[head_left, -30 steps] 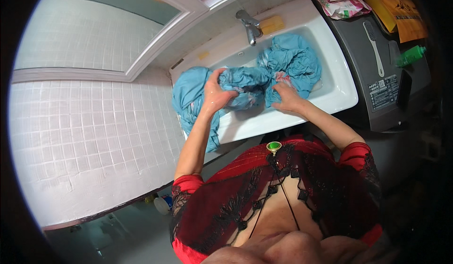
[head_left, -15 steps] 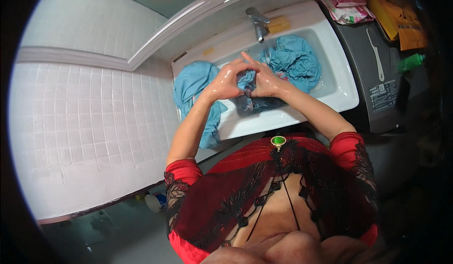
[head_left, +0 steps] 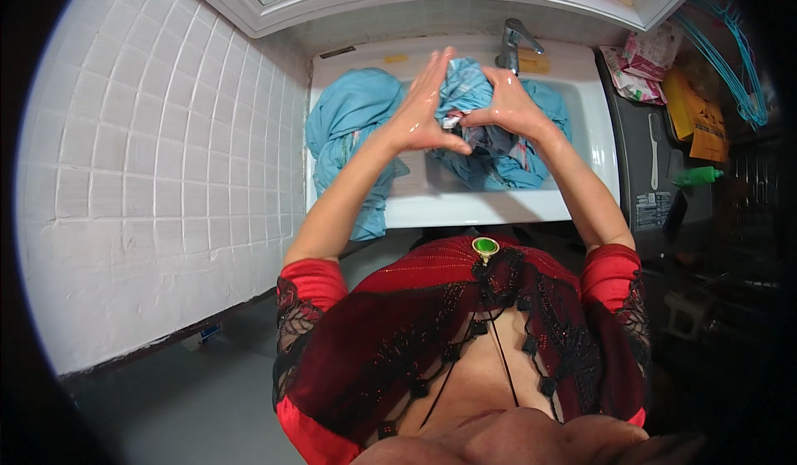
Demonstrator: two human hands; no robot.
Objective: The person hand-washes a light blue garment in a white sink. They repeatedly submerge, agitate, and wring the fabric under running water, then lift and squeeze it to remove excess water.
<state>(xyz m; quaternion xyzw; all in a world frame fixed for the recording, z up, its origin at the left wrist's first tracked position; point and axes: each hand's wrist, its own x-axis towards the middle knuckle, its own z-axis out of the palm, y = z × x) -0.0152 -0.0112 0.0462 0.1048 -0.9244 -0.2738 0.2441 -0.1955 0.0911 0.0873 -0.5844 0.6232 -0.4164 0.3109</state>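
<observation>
Over the white sink basin, a wet bunch of light blue patterned cloth [head_left: 465, 87] stands between my two wet hands. My left hand [head_left: 419, 115] lies along its left side, fingers stretched out and thumb spread away. My right hand [head_left: 515, 110] curves round the other side, thumb and fingers closed against the fabric. Below, more blue cloth [head_left: 510, 173] with darker, wet folds fills the basin, partly behind my right hand and wrist. Another blue cloth heap [head_left: 353, 108] lies over the sink's left end and hangs past its front edge.
The white sink [head_left: 490, 209] has a chrome faucet [head_left: 513, 46] at the back, with a yellowish bar [head_left: 533, 62] beside it. To the right, a dark appliance top [head_left: 635, 145] carries a white brush [head_left: 654, 149], a green tube [head_left: 699, 176] and packets. Tiled wall [head_left: 166, 124] stands left.
Both hands have parted slightly and risen with the bunched cloth; my left fingers have straightened. The whole view has turned and shifted, bringing blue hangers into sight at the right.
</observation>
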